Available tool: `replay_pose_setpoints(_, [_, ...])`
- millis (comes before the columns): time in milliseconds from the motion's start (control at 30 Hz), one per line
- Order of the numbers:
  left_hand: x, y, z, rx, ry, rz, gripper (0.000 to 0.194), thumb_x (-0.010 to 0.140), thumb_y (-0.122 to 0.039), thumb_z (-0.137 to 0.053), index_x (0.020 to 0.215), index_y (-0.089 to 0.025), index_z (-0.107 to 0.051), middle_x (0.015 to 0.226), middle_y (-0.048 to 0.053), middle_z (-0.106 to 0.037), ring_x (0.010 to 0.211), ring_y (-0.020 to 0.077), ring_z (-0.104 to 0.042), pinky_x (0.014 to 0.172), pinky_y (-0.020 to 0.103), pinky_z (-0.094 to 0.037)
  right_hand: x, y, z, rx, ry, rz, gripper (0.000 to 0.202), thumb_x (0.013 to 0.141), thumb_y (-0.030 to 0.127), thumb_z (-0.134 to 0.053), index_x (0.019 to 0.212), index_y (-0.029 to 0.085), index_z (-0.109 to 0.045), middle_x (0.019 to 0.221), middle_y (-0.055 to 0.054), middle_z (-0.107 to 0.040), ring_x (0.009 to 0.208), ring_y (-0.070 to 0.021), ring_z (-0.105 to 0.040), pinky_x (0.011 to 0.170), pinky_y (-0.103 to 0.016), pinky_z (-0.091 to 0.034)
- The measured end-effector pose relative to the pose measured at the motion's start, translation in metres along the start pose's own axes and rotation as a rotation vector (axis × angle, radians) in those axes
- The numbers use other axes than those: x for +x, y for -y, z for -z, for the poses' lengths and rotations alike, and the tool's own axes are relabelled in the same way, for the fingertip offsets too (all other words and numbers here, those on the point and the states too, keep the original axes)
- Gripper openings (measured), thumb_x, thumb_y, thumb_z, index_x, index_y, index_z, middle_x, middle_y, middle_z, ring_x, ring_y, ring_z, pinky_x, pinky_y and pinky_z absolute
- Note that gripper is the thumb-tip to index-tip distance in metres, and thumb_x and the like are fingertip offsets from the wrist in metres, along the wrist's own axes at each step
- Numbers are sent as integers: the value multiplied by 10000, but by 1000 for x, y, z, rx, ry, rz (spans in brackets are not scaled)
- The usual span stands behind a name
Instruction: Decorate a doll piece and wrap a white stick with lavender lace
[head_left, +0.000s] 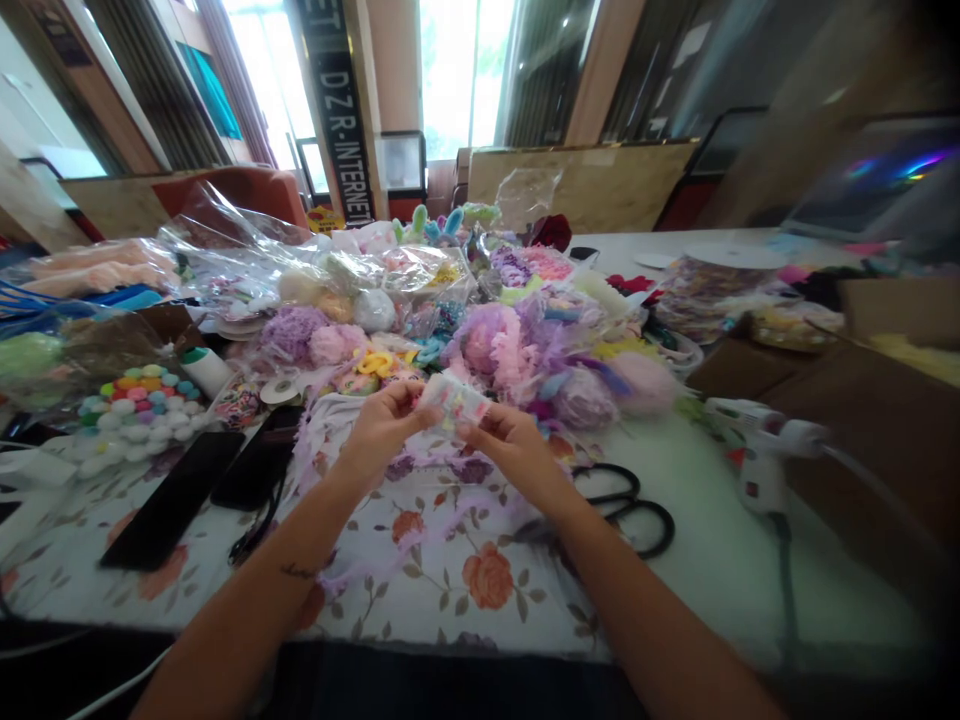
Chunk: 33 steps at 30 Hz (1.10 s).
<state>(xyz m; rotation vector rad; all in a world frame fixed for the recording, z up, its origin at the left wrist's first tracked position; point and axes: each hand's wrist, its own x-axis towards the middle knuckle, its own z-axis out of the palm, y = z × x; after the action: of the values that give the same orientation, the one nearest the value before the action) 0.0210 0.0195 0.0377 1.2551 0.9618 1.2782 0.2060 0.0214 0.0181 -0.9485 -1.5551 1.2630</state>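
Between my two hands is a small white packet [455, 400] with coloured print, raised over the flowered cloth [442, 570]. My left hand [386, 425] pinches its left side between thumb and fingers. At its lower right edge, my right hand [517, 445] grips it the same way. The contents of the packet are too blurred to make out. Lilac fluffy yarn [409, 535] lies on the cloth below and left of the hands. Black-handled scissors [637, 510] rest beside my right forearm, their blades partly hidden by it.
Behind the hands rises a heap of fluffy yarn balls [491, 345] and plastic bags. Two dark phones [176, 495] and coloured pompoms [142, 400] lie at left, near a white thread spool [206, 370]. A glue gun [761, 450] with its cord and a cardboard box [870, 450] stand at right.
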Motion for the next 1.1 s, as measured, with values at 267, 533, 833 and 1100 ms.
replay_pose_setpoints(267, [-1, 10, 12, -169, 17, 94, 270, 777, -344, -670, 999, -191, -660, 1037, 61, -664, 892, 171, -624, 770, 280, -509, -5, -6, 0, -378, -332, 404, 224, 880, 278, -547, 930, 258, -764, 1039, -71, -725, 970, -237, -666, 876, -375, -528])
replay_pose_setpoints(533, [-8, 17, 7, -83, 45, 68, 393, 729, -246, -738, 1088, -212, -581, 797, -21, -607, 660, 73, -549, 608, 181, -440, -4, -8, -5, -371, -383, 411, 245, 882, 228, -523, 1001, 247, -736, 1118, -81, -711, 1044, -224, -650, 970, -399, -489])
replay_pose_setpoints(833, [-9, 27, 1, 192, -85, -153, 277, 756, -313, -703, 959, -230, -534, 869, 11, -637, 797, 154, -625, 702, 260, -493, 3, -1, -3, 112, -64, -116, 267, 753, 443, -668, 786, 180, -635, 684, 6, -624, 599, -135, -575, 567, -249, -493])
replay_pose_setpoints(1100, [-15, 24, -2, 708, -177, -535, 239, 768, -367, -710, 964, -244, -651, 1007, 83, -603, 1023, 240, -562, 908, 379, -467, -3, -3, -9, -409, -177, 152, 258, 845, 351, -567, 642, 194, -535, 574, 16, -513, 531, -123, -457, 521, -241, -352])
